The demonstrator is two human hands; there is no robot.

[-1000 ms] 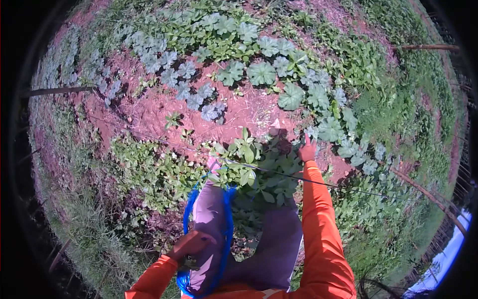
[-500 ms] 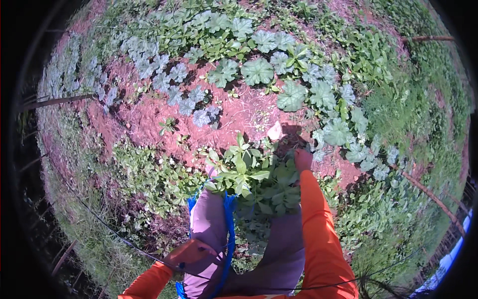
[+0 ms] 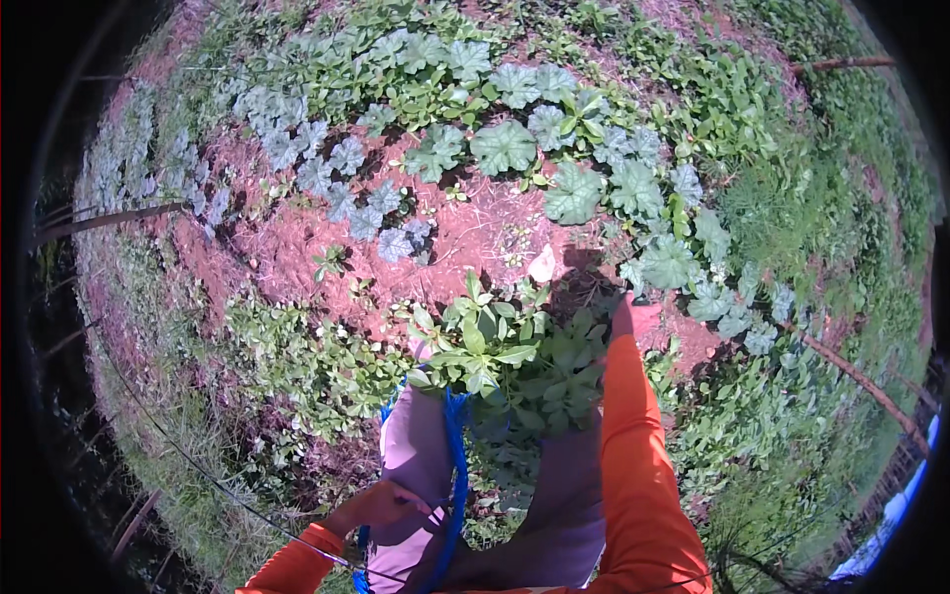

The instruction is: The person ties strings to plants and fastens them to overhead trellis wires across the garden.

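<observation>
My right hand (image 3: 635, 316) reaches to the red soil at the edge of a row of broad, lobed, grey-green leaves (image 3: 666, 261). Its fingers are closed beside a low leaf, and what they hold, if anything, is too small to make out. Left of my right forearm stands a bushy plant with smooth oval leaves (image 3: 475, 342), partly in shadow. My left hand (image 3: 381, 503) is low by my left thigh, with one finger stretched out and nothing visible in it. Blue fringed cloth or cord (image 3: 457, 436) hangs around that leg.
A pale stone-like lump (image 3: 542, 263) lies on the bare red soil (image 3: 475, 223). Low leafy growth (image 3: 297, 346) covers the ground at left. Long thin sticks (image 3: 856, 381) lie at the right side, and another stick (image 3: 109, 220) juts in from the left.
My right hand has shifted a little to the right, away from the bushy plant and closer to the lobed leaves. My left hand has turned slightly but stays by the thigh.
</observation>
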